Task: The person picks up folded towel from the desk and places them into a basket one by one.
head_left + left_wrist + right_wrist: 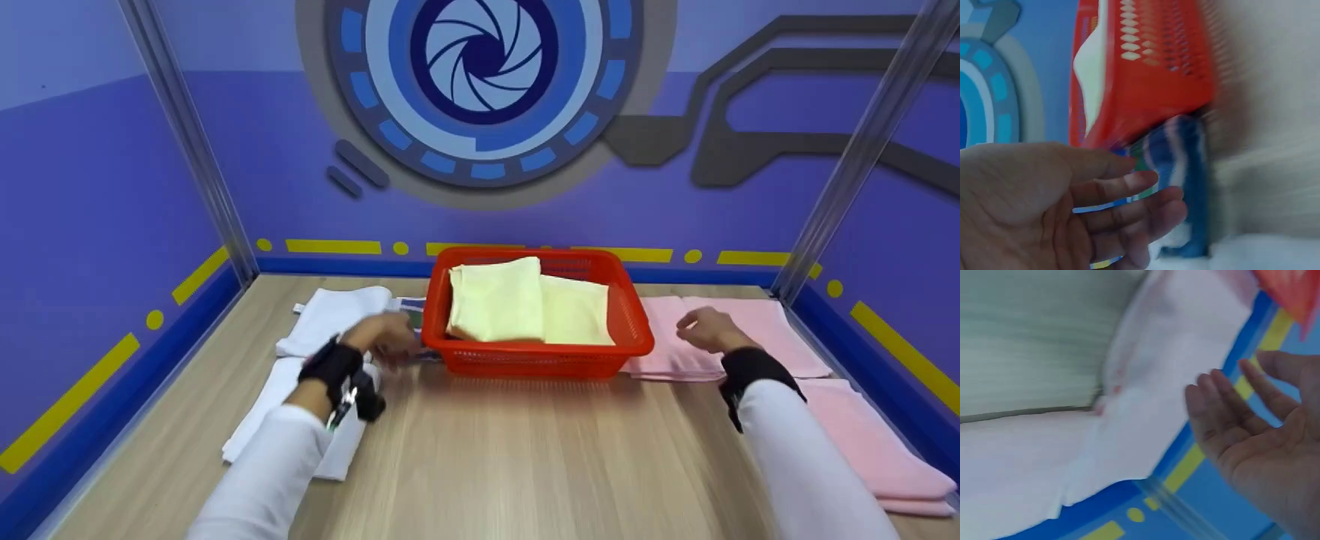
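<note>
Left wrist view: the fingers of the left hand (1053, 197) are being held loosely bent and slightly parted just beside a blue, green and white patterned cloth (1193, 169); whether that cloth is being touched cannot be told. By the right wrist camera, the fingers of the right hand (1266, 444) are being shown gently bent and spread, with a gap beside the thumb, while from the head view this hand is being held over folded pink cloths (776, 345). At each wrist a black strap (757, 375) is being worn, with a white sleeve (810, 465) behind it. Between the hands, a red basket (525, 363) is being supported by the wooden table (525, 465), close to the back wall (255, 150). Two folded pale yellow cloths (499, 304) are being contained in it, the right one being partly overlapped by the left. Part of the patterned cloth is being hidden by the basket's left end. Farther left, folded white cloths (341, 315) are being partly covered by the left forearm. At both rear corners, the walls are being edged by metal posts (187, 135).
</note>
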